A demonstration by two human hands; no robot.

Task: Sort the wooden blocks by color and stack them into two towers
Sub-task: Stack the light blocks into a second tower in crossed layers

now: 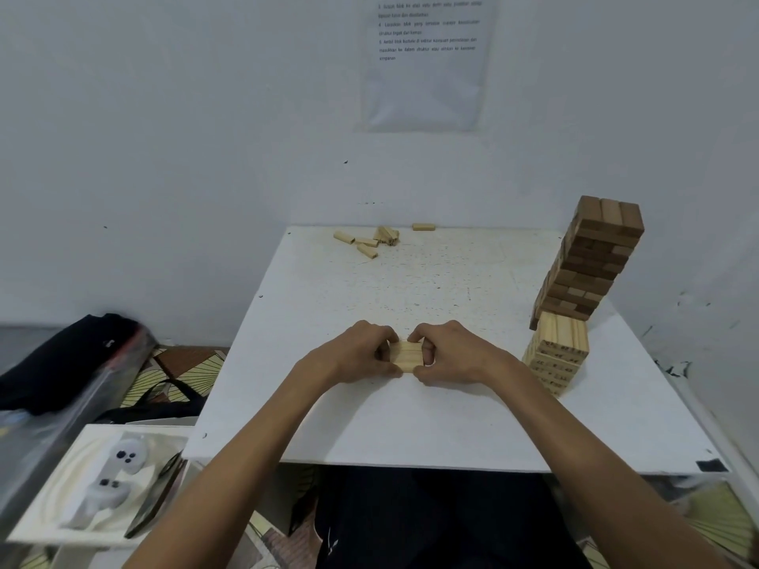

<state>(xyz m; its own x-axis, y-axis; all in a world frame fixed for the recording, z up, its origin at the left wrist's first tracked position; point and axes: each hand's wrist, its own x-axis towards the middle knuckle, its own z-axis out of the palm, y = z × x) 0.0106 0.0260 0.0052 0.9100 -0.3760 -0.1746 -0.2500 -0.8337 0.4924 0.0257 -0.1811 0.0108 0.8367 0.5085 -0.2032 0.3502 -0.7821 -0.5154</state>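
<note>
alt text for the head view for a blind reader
The left hand and right hand grip light wooden blocks on a white table. At right stand a tall dark tower and a shorter light tower; loose blocks lie far back.

dark-brown tower [591, 256]; pale tower [556, 359], black print; white speckled table [410, 289]

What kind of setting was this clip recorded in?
Probably a makeshift recording corner indoors: a white table against a bare wall, a printed instruction sheet posted there, a black bag on patterned floor.
</note>
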